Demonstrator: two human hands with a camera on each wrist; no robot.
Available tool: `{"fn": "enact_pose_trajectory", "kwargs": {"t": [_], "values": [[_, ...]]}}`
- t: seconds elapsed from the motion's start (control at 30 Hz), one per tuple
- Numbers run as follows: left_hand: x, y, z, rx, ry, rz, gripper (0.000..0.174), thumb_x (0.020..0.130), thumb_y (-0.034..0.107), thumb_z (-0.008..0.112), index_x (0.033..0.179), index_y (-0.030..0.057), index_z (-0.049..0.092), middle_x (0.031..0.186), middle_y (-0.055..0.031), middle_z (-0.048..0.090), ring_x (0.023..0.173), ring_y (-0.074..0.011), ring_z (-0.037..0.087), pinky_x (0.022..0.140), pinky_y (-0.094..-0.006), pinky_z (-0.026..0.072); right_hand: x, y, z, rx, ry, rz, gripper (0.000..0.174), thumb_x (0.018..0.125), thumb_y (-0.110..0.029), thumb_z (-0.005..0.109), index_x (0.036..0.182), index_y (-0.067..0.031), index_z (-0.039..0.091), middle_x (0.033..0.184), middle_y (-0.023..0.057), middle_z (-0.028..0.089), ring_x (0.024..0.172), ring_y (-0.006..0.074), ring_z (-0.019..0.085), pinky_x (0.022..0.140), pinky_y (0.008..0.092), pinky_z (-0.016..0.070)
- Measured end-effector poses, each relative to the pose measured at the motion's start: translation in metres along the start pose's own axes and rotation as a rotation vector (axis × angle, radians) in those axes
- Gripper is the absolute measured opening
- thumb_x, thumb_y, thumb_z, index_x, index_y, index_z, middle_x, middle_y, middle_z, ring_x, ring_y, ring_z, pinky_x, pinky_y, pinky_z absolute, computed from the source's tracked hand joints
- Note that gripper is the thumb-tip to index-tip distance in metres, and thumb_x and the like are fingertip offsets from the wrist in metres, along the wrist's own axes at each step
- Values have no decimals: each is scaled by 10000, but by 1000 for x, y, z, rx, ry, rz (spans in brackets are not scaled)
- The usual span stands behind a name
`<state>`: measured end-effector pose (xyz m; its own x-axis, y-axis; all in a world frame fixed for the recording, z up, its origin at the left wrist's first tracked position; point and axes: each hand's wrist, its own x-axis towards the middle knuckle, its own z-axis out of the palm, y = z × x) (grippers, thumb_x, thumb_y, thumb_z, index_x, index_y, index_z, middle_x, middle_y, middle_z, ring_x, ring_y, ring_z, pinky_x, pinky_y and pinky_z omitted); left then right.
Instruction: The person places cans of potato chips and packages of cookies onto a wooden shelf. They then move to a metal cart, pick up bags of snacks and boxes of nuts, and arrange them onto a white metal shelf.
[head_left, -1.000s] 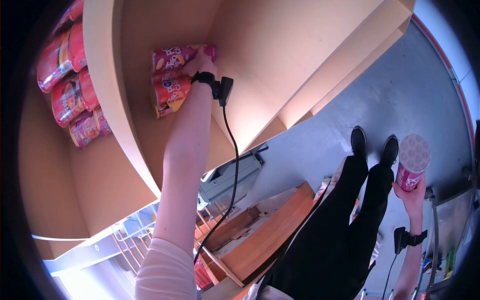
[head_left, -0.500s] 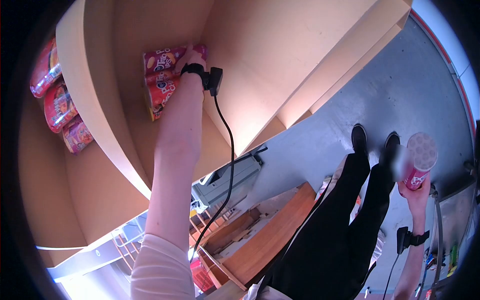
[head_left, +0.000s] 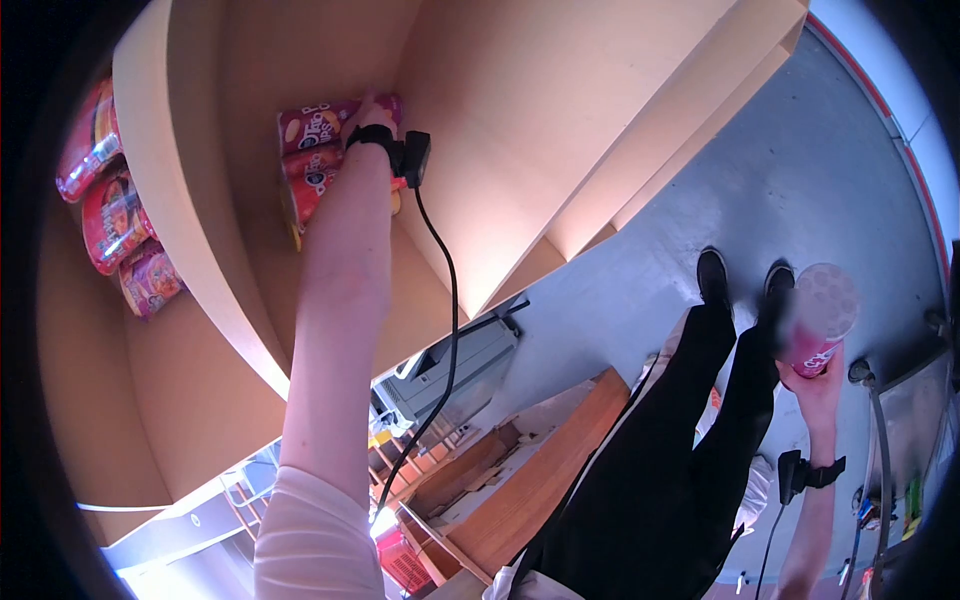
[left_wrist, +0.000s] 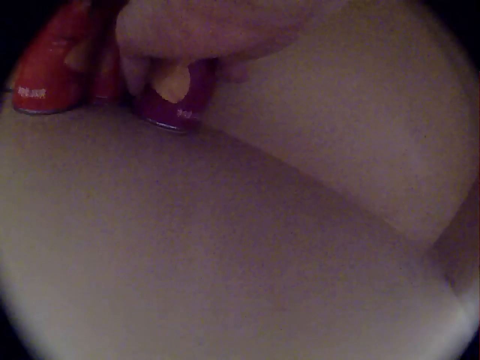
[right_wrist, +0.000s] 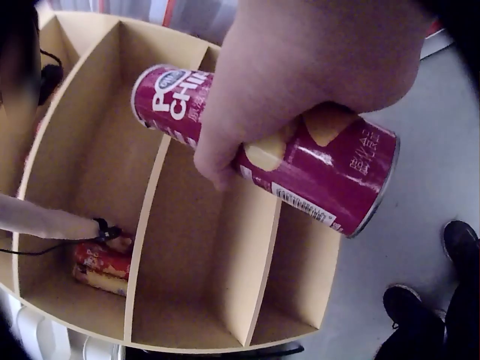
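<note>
My left hand (head_left: 366,122) reaches into a shelf compartment and grips a purple potato chip can (head_left: 308,127) near one end. In the left wrist view, its fingers (left_wrist: 135,71) curl around that can's lower part, close to the shelf board. A red potato chip can (head_left: 306,182) lines up right beside the purple one, partly hidden by my forearm; a yellowish can (right_wrist: 105,280) shows beyond it. Out over the floor, my right hand (right_wrist: 300,67) holds another purple potato chip can (right_wrist: 360,174), fingers wrapped around its middle. Its patterned end (head_left: 830,300) faces up in the head view.
The curved wooden shelf (right_wrist: 154,217) has several compartments split by upright dividers. Red and purple snack packages (head_left: 112,220) occupy the neighbouring compartment. A cable (head_left: 452,300) hangs from the left wrist camera. Below stand a grey case (head_left: 455,365) and a wooden box (head_left: 540,450).
The shelf and my left arm have shifted slightly left in the head view. My left hand stays on the purple can, and my right hand keeps holding its can.
</note>
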<state>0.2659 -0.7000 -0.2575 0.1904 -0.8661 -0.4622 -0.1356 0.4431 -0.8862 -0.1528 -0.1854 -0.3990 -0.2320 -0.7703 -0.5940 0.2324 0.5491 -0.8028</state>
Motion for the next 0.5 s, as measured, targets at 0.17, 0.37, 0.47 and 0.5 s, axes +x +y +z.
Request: {"fn": "enact_pose_trajectory", "kwargs": {"t": [0.17, 0.37, 0.47, 0.5], "values": [[-20, -1, -5, -565, 157, -1, 469, 874, 115, 456, 1341, 100, 423, 1242, -182, 554, 1152, -331, 532, 971, -421, 428, 0, -13, 7, 51, 4, -52, 748, 643, -6, 793, 1289, -29, 417, 1205, 83, 552, 1092, 182, 542, 940, 323, 429], [-52, 48, -22, -2174, 471, -393, 243, 831, 110, 556, 1044, -4, 579, 1047, -133, 615, 1000, -260, 564, 868, -365, 445, 8, -58, 16, 85, -56, -130, 736, 631, -79, 830, 1255, -23, 444, 1162, 82, 579, 1079, 183, 554, 944, 326, 437], [-119, 76, -75, -2505, 750, -162, 159, 796, 12, 606, 953, -12, 602, 916, -56, 624, 880, -163, 575, 797, -297, 466, 14, -82, 22, 173, -61, -68, 745, 639, -110, 836, 1258, -30, 430, 1126, 74, 574, 1063, 183, 558, 932, 321, 446], [-155, 81, -93, -2471, 681, 64, 188, 797, -34, 596, 981, 7, 605, 948, -50, 629, 895, -137, 578, 828, -278, 463, 16, -90, 23, 175, -55, -71, 752, 640, -115, 836, 1262, -32, 423, 1119, 73, 572, 1061, 183, 558, 931, 320, 447]]}}
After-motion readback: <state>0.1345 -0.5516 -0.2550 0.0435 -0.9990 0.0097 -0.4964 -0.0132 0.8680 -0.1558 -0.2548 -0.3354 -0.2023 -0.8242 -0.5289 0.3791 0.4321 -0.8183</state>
